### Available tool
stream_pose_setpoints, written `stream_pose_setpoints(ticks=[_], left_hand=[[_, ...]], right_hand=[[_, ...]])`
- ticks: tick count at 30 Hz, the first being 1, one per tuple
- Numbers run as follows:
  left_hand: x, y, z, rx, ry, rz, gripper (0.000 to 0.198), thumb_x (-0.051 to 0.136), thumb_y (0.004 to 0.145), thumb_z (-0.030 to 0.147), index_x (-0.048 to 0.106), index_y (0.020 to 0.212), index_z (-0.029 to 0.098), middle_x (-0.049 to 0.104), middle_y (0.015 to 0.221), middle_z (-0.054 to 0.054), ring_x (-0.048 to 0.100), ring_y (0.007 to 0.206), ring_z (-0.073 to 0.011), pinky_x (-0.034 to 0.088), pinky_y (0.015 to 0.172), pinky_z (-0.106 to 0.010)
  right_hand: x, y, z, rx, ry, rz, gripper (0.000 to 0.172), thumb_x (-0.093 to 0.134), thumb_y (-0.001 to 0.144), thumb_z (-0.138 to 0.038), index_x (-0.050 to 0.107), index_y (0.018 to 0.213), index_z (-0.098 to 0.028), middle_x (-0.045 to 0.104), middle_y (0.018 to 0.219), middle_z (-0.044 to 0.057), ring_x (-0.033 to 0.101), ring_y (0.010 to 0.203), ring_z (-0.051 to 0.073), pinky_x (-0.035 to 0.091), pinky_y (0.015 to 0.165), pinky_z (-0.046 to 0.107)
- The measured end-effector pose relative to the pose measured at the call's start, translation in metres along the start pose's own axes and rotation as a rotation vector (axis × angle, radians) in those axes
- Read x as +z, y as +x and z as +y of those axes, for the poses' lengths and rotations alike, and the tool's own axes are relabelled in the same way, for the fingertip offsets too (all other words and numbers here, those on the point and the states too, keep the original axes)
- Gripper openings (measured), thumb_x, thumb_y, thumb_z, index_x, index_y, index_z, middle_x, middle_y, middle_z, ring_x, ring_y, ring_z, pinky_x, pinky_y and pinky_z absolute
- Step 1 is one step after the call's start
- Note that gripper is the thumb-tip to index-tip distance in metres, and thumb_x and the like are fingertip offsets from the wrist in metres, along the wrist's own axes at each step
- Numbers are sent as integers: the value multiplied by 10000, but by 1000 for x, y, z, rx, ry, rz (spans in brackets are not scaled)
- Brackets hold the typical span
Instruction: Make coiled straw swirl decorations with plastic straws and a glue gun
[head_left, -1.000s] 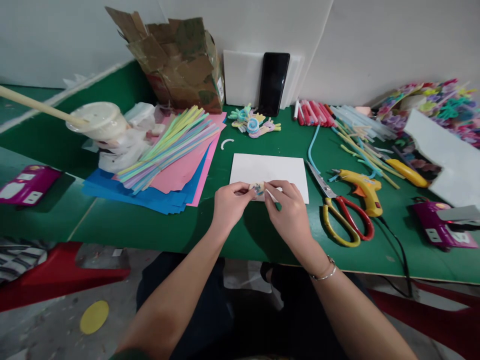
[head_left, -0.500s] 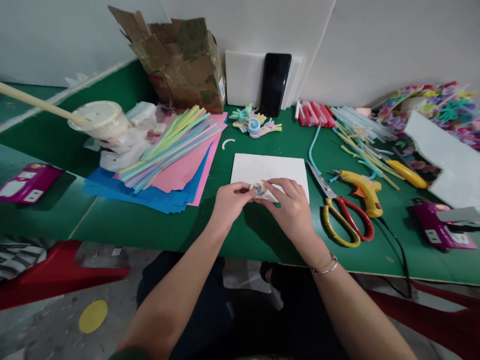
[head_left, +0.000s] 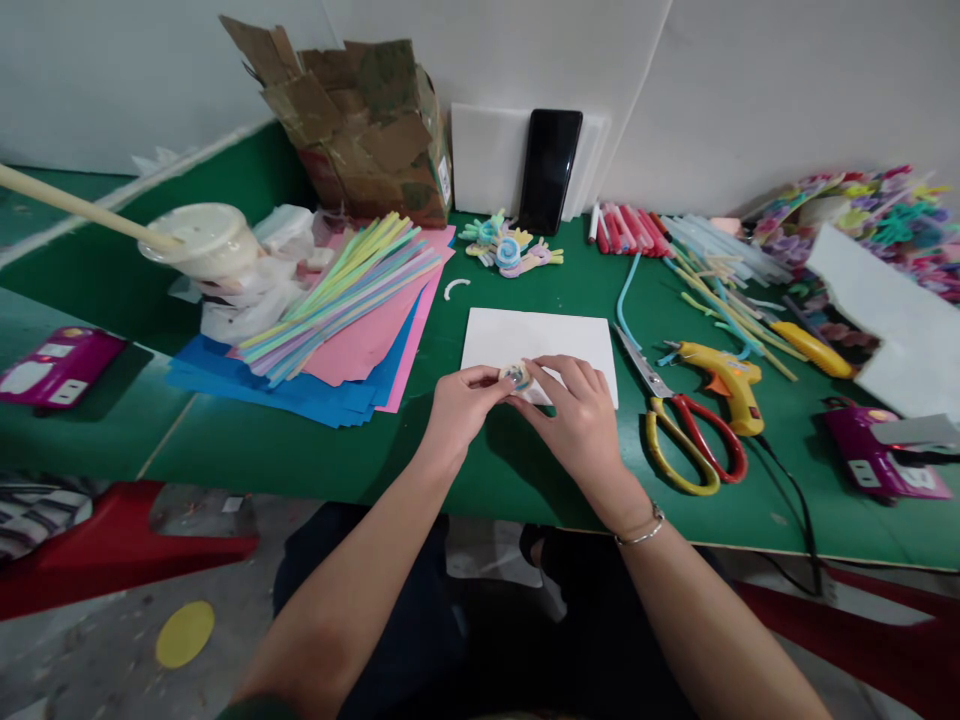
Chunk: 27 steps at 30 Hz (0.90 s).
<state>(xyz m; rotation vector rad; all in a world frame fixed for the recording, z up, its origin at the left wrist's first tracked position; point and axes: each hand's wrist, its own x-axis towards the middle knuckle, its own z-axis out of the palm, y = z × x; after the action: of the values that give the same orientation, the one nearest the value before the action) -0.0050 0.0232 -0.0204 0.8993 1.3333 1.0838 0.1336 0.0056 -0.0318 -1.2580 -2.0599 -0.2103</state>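
Between my two hands is a small rolled pipe-cleaner coil [head_left: 518, 378], whitish with some blue, partly covered by the fingers. My left hand [head_left: 466, 400] pinches its left side with thumb and forefinger. From the right, the fingertips of my right hand [head_left: 576, 403] close around the same coil. Both hands are over the front part of a white sheet [head_left: 540, 335] on the green table. Beyond the sheet lies a group of finished pipe-cleaner shapes [head_left: 508, 250], one a blue spiral. A short white curved piece [head_left: 456, 288] rests left of them.
To the right are scissors [head_left: 664, 400], a yellow glue gun [head_left: 724, 380] with its cord and red-pink sticks [head_left: 630, 230]. Pastel pipe cleaners [head_left: 337, 300] lie on coloured sheets at left, near a cardboard box [head_left: 375, 130]. A phone [head_left: 551, 170] leans at the back.
My right hand and wrist have shifted very slightly left. Both hands keep hold of the coil, and the things on the table stay in place.
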Motion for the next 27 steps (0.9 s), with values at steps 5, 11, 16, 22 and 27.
stream_pose_setpoints(ticks=[5, 11, 16, 22, 27], left_hand=[[0, 0, -2, 7, 10, 0, 127, 736, 551, 272, 688, 605, 166, 644, 605, 3, 599, 631, -140, 505, 660, -268], [0, 0, -3, -1, -5, -7, 169, 742, 548, 308, 683, 615, 165, 640, 625, 2, 603, 656, -147, 518, 665, -278], [-1, -1, -1, 21, 65, -23, 125, 700, 595, 284, 679, 620, 163, 629, 615, 0, 591, 646, -137, 497, 638, -256], [0, -4, 2, 36, 71, -20, 97, 682, 605, 255, 663, 611, 160, 627, 612, 6, 585, 636, -129, 493, 618, -240], [1, -5, 4, 37, 95, -13, 122, 694, 595, 279, 662, 614, 162, 628, 608, 8, 592, 638, -137, 492, 619, -249]], right_hand=[[2, -1, -1, 7, -6, 6, 263, 546, 856, -318, 592, 1071, -174, 650, 997, 111, 568, 920, 227, 415, 733, 351], [2, -1, -2, 26, 7, 6, 251, 526, 867, -300, 597, 1082, -193, 648, 998, 105, 566, 923, 226, 416, 748, 359], [2, 0, -1, 23, 4, 28, 238, 534, 863, -299, 602, 1062, -188, 657, 983, 100, 573, 905, 215, 415, 742, 345], [3, 0, -1, 18, 11, 36, 221, 544, 853, -276, 605, 1042, -178, 664, 976, 100, 576, 905, 211, 417, 740, 340], [4, 1, -2, 56, 30, 37, 220, 546, 851, -290, 610, 1033, -185, 661, 982, 101, 578, 906, 213, 423, 743, 345]])
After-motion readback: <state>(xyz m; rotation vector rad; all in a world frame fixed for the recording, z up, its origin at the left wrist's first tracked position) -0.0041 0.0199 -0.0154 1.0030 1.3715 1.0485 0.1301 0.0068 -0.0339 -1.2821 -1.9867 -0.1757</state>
